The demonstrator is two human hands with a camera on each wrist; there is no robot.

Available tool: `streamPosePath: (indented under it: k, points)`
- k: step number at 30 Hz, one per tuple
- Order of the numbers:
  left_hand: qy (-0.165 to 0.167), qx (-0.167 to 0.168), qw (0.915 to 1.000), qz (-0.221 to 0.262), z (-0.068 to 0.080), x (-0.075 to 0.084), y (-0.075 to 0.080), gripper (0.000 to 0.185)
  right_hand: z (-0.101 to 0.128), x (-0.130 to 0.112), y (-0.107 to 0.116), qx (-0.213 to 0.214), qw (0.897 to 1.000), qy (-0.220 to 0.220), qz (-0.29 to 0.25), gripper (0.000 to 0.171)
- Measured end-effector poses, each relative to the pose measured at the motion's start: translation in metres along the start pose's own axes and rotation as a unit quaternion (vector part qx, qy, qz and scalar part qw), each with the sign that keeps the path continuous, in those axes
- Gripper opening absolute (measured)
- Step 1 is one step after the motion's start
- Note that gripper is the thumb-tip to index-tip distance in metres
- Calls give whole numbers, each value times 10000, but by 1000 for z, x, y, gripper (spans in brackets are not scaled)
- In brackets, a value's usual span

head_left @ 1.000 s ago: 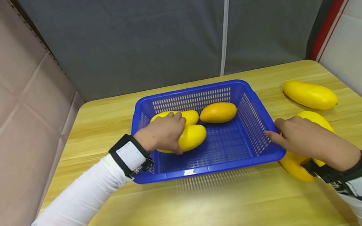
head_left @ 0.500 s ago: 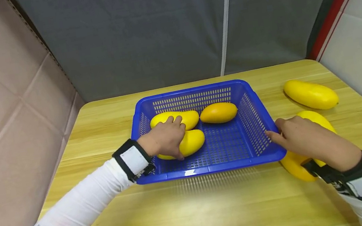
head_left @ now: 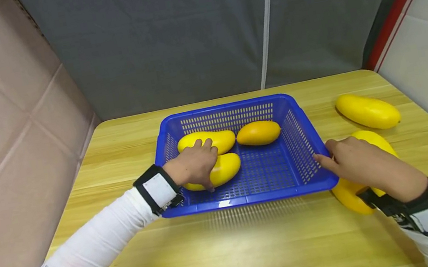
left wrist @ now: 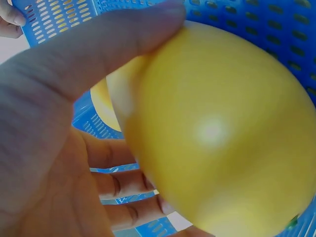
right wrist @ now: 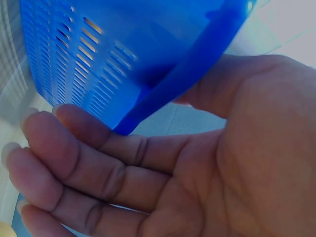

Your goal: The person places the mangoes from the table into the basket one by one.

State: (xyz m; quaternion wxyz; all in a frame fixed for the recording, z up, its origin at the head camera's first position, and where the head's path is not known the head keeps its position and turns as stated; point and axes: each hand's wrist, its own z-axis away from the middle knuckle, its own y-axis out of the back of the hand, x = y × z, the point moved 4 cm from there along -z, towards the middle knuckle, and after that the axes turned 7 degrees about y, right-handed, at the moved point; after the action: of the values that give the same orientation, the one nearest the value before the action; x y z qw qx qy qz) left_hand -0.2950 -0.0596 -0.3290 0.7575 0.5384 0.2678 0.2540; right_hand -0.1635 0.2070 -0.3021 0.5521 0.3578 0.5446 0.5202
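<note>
A blue slotted basket (head_left: 226,107) stands on the wooden table (head_left: 259,249) with three yellow mangoes in it. My left hand (head_left: 195,165) grips the nearest one (head_left: 226,167) from above; in the left wrist view the thumb (left wrist: 98,49) and fingers wrap round this mango (left wrist: 217,138). Two other mangoes (head_left: 221,138) (head_left: 258,133) lie toward the basket's far side. My right hand (head_left: 355,162) rests with relaxed fingers (right wrist: 98,163) against the outside of the basket's right wall (right wrist: 148,49). It lies over another mango (head_left: 348,198) on the table.
One more mango (head_left: 367,111) lies at the table's far right. A padded wall stands close on the left, a grey curtain behind. Bare tabletop stretches in front of the basket.
My left hand has shifted the gripped mango slightly left and nearer inside the basket. The right hand has stayed put.
</note>
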Motion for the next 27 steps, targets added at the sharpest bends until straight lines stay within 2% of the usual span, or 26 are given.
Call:
streamPosePath:
  k: [18, 27]
  points:
    - [116, -236, 9996, -94, 2, 0, 1, 98, 0, 0, 1, -16, 10000, -26, -20, 43]
    - [73, -293, 9995, 80, 3, -2, 3, 92, -1, 1, 0, -41, 10000, -29, -1, 44]
